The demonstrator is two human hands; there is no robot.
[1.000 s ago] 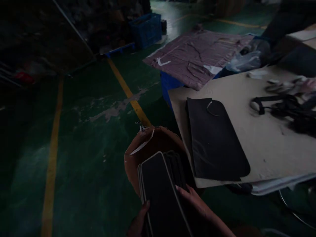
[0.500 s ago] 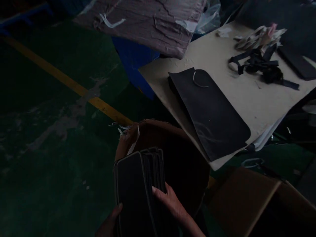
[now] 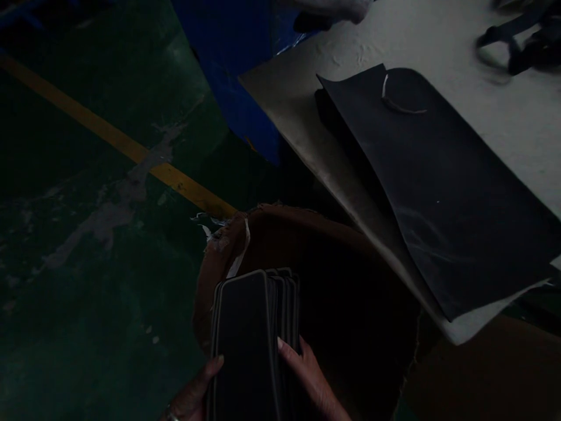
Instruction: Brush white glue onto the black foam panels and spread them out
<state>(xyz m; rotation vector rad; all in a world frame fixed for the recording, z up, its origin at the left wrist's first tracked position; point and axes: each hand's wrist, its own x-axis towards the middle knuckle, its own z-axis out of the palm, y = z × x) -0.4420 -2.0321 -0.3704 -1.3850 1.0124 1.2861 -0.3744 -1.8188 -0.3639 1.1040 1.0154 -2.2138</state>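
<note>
Between my two hands is a stack of dark flat panels point(image 3: 245, 345) with rounded corners and pale edging. My left hand point(image 3: 197, 389) grips its left side, the thumb lying on the front face. My right hand point(image 3: 309, 374) closes on the right side, its thumb against the panel edges and its other fingers hidden behind. The stack stands upright over the near left part of an open brown carton point(image 3: 307, 215) with a ragged rim. Its lower end runs out of the picture, and the carton's inside is too dark to make out.
A pale board-topped table point(image 3: 280, 120) juts in from the right, bearing a large black sheet point(image 3: 438, 187) with a thin cord. Dark straps point(image 3: 526, 41) lie farther back. A blue bin point(image 3: 245, 88) stands behind, and another cardboard box point(image 3: 486, 368) sits at lower right.
The view has come nearer the table, so its black sheet looks larger. The panels, still in both hands, have shifted slightly right and sit more closely together.
</note>
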